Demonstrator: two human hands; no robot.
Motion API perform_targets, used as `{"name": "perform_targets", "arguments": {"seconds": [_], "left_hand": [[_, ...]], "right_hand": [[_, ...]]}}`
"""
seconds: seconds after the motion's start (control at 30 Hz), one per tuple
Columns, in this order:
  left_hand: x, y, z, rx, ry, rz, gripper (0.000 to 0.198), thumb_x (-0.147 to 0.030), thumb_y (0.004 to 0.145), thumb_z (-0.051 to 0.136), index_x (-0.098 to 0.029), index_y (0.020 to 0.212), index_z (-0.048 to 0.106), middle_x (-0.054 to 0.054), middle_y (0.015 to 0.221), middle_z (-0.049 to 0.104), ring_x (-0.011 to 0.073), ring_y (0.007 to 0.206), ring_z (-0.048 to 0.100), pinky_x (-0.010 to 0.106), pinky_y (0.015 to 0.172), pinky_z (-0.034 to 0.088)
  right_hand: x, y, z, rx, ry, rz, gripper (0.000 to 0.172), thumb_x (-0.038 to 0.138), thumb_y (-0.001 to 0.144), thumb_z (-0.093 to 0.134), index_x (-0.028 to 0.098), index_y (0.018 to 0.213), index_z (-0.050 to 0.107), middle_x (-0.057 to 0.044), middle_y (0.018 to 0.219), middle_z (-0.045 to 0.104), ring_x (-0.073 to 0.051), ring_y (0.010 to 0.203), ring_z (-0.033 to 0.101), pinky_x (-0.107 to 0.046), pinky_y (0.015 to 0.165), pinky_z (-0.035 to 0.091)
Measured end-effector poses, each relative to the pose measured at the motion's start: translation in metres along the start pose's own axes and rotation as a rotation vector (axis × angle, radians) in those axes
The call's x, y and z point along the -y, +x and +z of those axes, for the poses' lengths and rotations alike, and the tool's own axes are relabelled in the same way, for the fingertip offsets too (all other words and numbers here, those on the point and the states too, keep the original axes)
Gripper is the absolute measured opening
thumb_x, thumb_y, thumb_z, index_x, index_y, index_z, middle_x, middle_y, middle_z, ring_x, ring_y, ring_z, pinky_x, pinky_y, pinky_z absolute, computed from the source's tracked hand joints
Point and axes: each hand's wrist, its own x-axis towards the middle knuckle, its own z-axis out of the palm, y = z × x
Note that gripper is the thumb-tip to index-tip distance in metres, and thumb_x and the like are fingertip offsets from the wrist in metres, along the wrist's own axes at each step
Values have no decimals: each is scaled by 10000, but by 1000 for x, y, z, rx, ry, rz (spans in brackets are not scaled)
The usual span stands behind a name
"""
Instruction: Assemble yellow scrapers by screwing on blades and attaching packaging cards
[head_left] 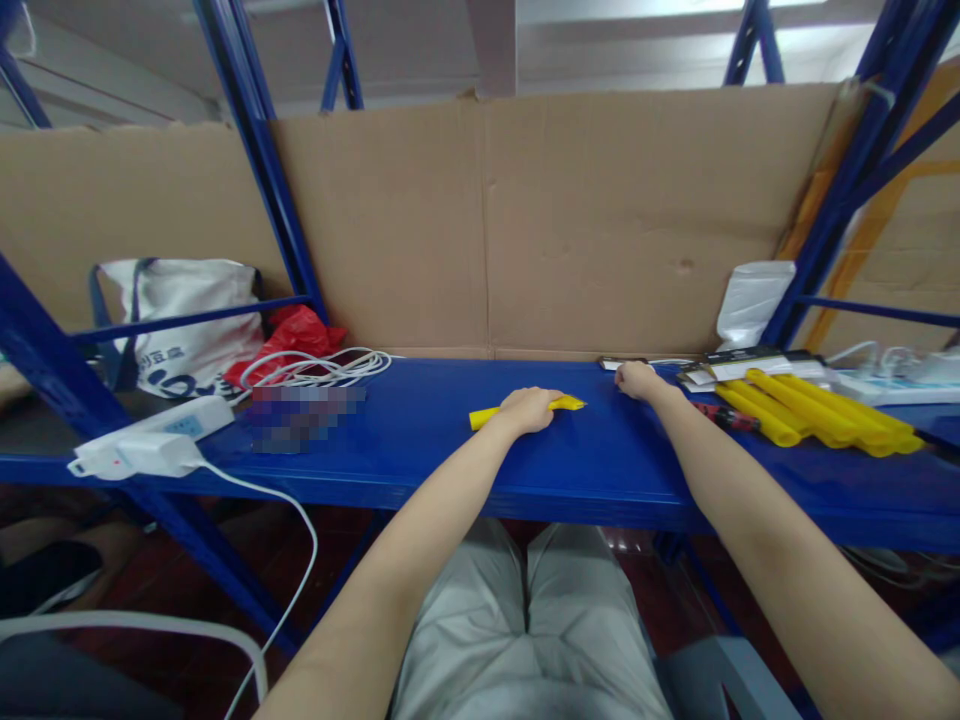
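Note:
My left hand (527, 409) is closed round a yellow tube (484, 418) lying across the blue shelf top. One round end of the tube sticks out to the left, and a flattened, pointed end shows to the right. My right hand (637, 381) is closed just above the shelf, farther back and to the right. Whatever its fingers hold, if anything, is hidden. Right behind it lies a small flat black-and-white piece (619, 363); I cannot tell whether the hand touches it.
Several yellow tubes (817, 410) lie at the right by a red-and-black tool (726, 416) and flat boxes (750, 365). A white power strip (161, 435), coiled cable (322, 368), red bag (296, 335) and white tote (191, 320) are left. Cardboard (562, 220) stands behind.

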Motion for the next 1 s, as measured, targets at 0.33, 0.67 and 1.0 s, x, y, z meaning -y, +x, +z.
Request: {"name": "perform_targets", "arguments": {"seconds": [0.33,0.67,1.0], "left_hand": [[11,4,-2,-57,-104,-23,513,-211,822,468,-289,1328,497,45,1237,607,242,1110,575,345,920,438],[15,15,-27,-334,-1190,-251,123,-72,780,458,-160,822,532,-71,510,443,47,353,378,161,401,316],[7,12,-20,124,-1580,-404,180,-28,812,405,-171,704,406,-72,449,402,38,310,315,151,339,228]], "right_hand": [[9,-9,-9,-224,337,39,217,56,745,506,136,893,643,-110,893,687,-184,859,637,-245,766,460],[59,-23,-40,-386,1007,-212,120,107,718,556,185,790,500,-29,778,607,-126,710,578,-283,741,485],[78,-41,-42,-251,1236,-183,203,33,667,595,185,740,483,25,671,565,-94,638,552,-277,727,481]]}}
